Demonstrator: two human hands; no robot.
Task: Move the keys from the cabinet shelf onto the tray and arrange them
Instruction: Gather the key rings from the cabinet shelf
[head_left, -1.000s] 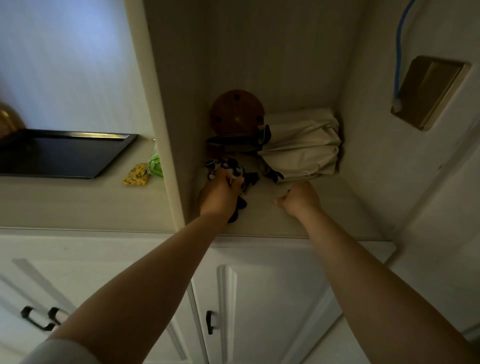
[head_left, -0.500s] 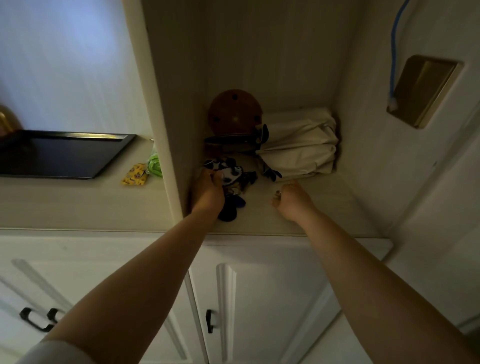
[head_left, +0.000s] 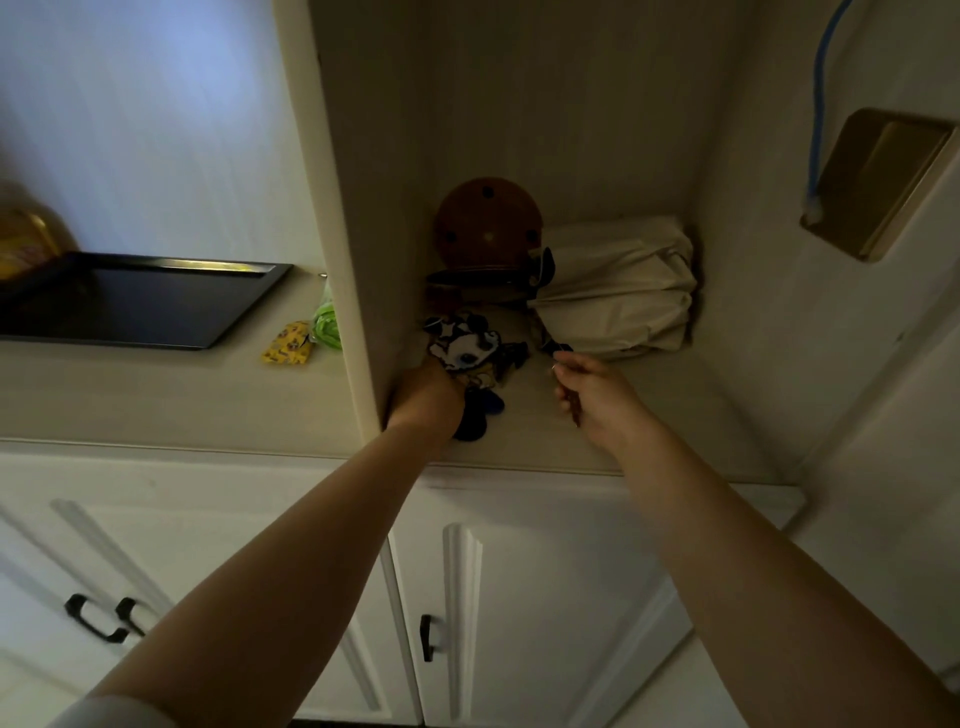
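Black-and-white cartoon charms mark the keys (head_left: 470, 358), a bunch lying on the cabinet shelf (head_left: 649, 415) with its long axis running from 11 to 5 o'clock. Your left hand (head_left: 423, 397) is nearer, touching the bunch at its 7 o'clock end, fingers curled over it; whether it has a firm hold I cannot tell. Your right hand (head_left: 592, 397), at 3 o'clock of the bunch, pinches a small metal ring (head_left: 555, 367). The tray (head_left: 228, 301) lies well apart at 9 o'clock.
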